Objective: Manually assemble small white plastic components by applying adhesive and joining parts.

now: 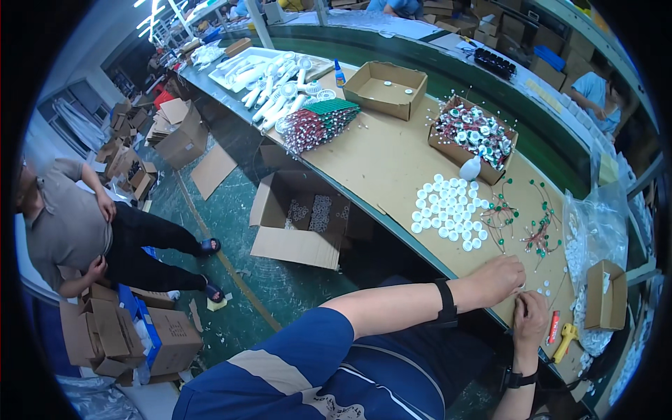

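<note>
My left hand and my right hand meet over the near edge of the workbench, fingers pinched almost together. Between the fingertips is a small whitish piece, mostly hidden, and its kind does not show. Just beyond my left hand lie many round white caps in a loose group. Right of them, small green parts with thin wires lie in two clusters. A red tube and a yellow tool, perhaps a glue gun, lie right of my right hand.
A cardboard box heaped with wired parts stands farther back, a white squeeze bulb by it. Beyond are an open box, green boards and white handheld fans. A small box is at right. Another person stands left.
</note>
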### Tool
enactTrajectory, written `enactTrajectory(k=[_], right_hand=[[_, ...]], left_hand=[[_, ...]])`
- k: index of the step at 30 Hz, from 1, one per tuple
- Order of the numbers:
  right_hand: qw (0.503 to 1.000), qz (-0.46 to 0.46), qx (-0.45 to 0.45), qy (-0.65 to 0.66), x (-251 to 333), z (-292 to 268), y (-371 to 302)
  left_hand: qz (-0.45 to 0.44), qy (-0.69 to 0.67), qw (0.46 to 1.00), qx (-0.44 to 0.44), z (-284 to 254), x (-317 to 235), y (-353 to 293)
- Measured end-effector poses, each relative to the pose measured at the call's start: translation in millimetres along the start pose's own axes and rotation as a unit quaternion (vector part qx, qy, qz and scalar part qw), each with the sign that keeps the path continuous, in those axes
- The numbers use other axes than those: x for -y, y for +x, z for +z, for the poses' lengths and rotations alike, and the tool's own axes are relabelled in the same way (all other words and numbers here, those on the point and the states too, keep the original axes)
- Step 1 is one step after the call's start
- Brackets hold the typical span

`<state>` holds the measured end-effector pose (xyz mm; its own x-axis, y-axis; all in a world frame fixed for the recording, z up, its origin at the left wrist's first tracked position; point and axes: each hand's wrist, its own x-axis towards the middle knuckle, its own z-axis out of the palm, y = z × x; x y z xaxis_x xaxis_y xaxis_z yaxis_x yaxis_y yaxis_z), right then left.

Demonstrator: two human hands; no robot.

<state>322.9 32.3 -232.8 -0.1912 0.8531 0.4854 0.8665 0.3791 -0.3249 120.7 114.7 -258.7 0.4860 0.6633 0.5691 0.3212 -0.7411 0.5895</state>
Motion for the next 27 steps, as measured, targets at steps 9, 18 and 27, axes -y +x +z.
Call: enactTrajectory(k=[9, 18, 27], right_hand=[[0.997, 0.011, 0.027, 0.065, 17, 3, 5], [0.997, 0.011, 0.023, 0.074, 12, 12, 14], [0.996, 0.05, 0.008, 0.078, 2, 20, 15]], left_hand=[[-0.012, -0.027, 1.0, 0.009, 2, 3, 3], [-0.042, -0.05, 0.998, -0.016, 2, 6, 6], [-0.105, -0.096, 0.99, -0.026, -4, 5, 8]])
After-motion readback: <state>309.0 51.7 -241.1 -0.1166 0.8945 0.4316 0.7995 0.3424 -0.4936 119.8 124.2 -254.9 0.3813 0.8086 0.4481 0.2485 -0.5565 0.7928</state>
